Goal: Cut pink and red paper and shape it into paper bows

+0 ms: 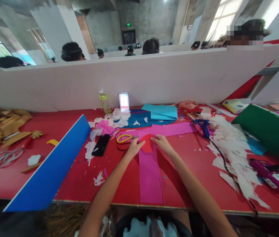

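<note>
Between my two hands is a red rounded paper piece [147, 144], lying over a long magenta paper strip [149, 177]. My left hand [135, 146] pinches its left edge, and my right hand [160, 142] grips the upper right edge. The strip runs down toward the table's front edge. Another magenta strip [178, 129] stretches off to the right behind my hands. Just left of my left hand lie scissors with yellow and red handles [124, 138], their blades partly hidden.
A black phone [101, 145], pink paper flower [105, 126], drink bottle [104, 102] and lit phone [124, 102] stand or lie leftward. Blue [53, 168] and green [267, 131] dividers flank the red table [188, 171]. Rightward are a corded blue glue gun [204, 127] and white paper scraps [230, 144].
</note>
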`<state>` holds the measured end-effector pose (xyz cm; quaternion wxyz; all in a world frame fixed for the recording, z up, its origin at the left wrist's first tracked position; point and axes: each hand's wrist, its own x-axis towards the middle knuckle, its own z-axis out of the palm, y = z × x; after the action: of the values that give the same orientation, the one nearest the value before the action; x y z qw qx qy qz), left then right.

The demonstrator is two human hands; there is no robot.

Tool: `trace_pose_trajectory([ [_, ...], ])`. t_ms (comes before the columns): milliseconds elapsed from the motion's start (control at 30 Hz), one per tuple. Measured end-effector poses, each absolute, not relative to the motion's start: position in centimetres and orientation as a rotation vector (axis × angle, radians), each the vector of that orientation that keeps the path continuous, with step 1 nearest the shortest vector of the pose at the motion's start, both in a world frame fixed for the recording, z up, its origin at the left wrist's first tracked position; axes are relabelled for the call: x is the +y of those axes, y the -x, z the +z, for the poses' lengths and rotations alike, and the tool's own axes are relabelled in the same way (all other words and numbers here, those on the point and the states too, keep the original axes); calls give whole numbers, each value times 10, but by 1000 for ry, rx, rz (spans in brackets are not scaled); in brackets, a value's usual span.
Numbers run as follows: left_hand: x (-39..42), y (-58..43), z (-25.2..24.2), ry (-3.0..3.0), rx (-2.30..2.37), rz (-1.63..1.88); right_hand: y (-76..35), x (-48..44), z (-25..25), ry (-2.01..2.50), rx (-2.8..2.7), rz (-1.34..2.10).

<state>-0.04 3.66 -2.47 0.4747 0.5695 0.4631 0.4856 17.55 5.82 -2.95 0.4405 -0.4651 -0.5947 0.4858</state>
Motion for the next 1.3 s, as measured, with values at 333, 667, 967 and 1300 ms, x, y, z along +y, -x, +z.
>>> trace_pose_trajectory([
  [333,34,2,-21,-1363,1121,1144,-173,55,-25,1155,-1526,1139],
  [667,34,5,-19,-1433,1202,1167,-173,47,-12,1103,-1549,1245],
  [967,41,7,-26,-1499,1212,1211,-176,52,-14,1205,-1541,1046],
  [1300,45,10,-29,-1579,1280,1190,-176,58,-14,1238,-1597,964],
])
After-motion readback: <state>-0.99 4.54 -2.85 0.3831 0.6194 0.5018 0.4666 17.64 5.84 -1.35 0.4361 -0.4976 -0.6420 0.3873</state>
